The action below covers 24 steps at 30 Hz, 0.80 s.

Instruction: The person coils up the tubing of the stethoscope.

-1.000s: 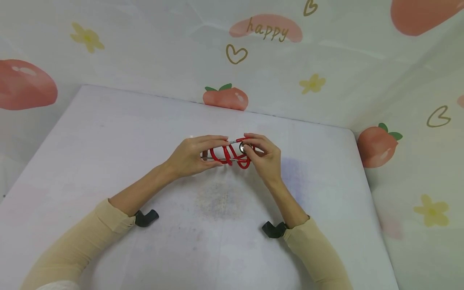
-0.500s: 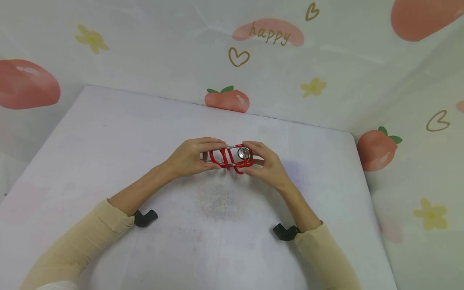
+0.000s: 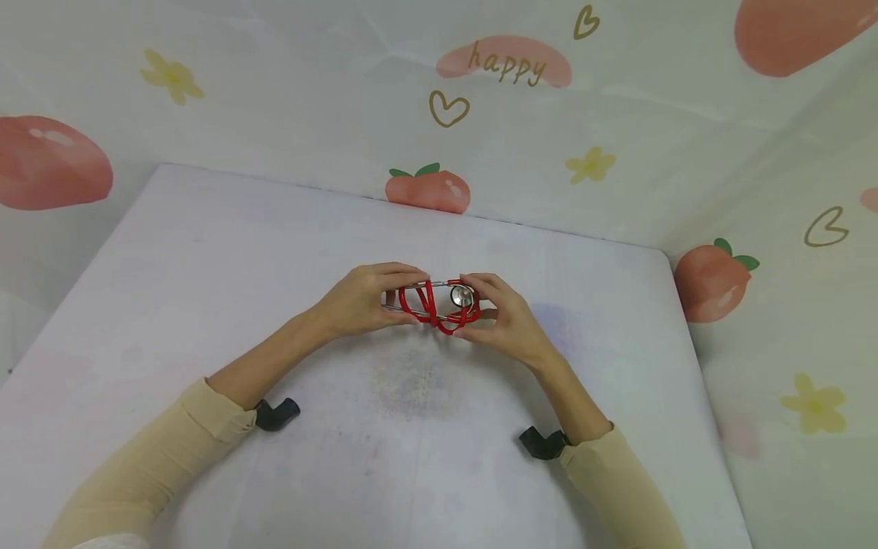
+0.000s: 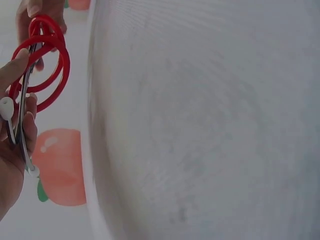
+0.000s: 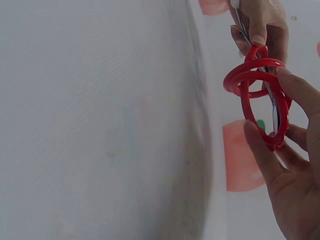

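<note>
A stethoscope point(image 3: 430, 303) with red tubing wound in loops about its metal ear tubes is held between both hands above the table. My left hand point(image 3: 366, 299) grips the ear-tube end, thumb below and fingers above. White ear tips point(image 4: 6, 108) stick out beside that palm in the left wrist view. With fingers and thumb, my right hand point(image 3: 506, 316) holds the other end at the red loops point(image 5: 265, 100). The round silver chest piece point(image 3: 462, 296) lies inside the loops near the right fingers.
The white table point(image 3: 309, 473) spreads below both hands. Behind it hangs a pale cloth point(image 3: 309, 99) printed with peaches, flowers and hearts. A black curved piece sits at each sleeve cuff, one at the left point(image 3: 277, 415) and one at the right point(image 3: 543, 443).
The right hand has let go of the chest piece and shifted to grip the looped end, its forearm moving right. The red loops sit a little differently. The left hand keeps its hold.
</note>
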Each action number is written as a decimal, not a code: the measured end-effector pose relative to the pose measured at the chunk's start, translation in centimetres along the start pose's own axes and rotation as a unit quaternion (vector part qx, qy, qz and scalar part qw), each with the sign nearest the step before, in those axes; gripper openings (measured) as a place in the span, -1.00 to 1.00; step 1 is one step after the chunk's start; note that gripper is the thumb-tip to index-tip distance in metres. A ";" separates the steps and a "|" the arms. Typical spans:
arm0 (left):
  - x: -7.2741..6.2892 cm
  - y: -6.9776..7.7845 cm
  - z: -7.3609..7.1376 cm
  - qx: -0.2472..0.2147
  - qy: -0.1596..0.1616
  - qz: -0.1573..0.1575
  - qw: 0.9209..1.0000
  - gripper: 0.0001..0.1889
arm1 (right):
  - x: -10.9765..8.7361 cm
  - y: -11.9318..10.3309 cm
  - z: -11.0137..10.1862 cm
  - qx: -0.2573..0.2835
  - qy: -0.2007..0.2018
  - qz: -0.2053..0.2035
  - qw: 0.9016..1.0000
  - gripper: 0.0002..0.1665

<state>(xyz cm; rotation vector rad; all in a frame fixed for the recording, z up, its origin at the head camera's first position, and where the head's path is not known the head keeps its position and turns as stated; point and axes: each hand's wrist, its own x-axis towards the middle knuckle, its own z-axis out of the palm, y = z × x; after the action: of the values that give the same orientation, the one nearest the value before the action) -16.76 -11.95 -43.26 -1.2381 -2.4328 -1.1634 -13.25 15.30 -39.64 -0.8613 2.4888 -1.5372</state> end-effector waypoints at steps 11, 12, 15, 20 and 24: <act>0.7 0.0 0.0 0.032 -0.041 -0.018 0.998 -0.29 | -0.6 0.4 -0.6 -0.033 0.034 0.008 0.999 -0.17; 0.7 0.0 0.0 0.034 -0.048 -0.022 0.998 -0.28 | -0.7 0.5 -0.8 -0.032 0.037 0.008 0.999 -0.17; 0.8 0.0 0.1 0.036 -0.065 -0.030 0.997 -0.25 | -1.0 0.7 -1.1 -0.026 0.043 0.010 0.999 -0.18; 0.7 0.0 0.3 0.074 -0.085 -0.034 0.993 -0.20 | -1.3 1.0 -1.6 -0.031 0.044 0.019 0.998 -0.19; 0.9 0.0 0.3 0.103 -0.099 -0.039 0.989 -0.14 | -1.7 1.4 -2.1 -0.025 0.053 0.023 0.998 -0.19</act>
<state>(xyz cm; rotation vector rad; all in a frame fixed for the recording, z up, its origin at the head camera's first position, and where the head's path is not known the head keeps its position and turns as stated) -17.24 -11.19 -43.09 -1.2590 -2.6871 -0.8148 -13.15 18.34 -40.16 -0.7407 2.6127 -1.5513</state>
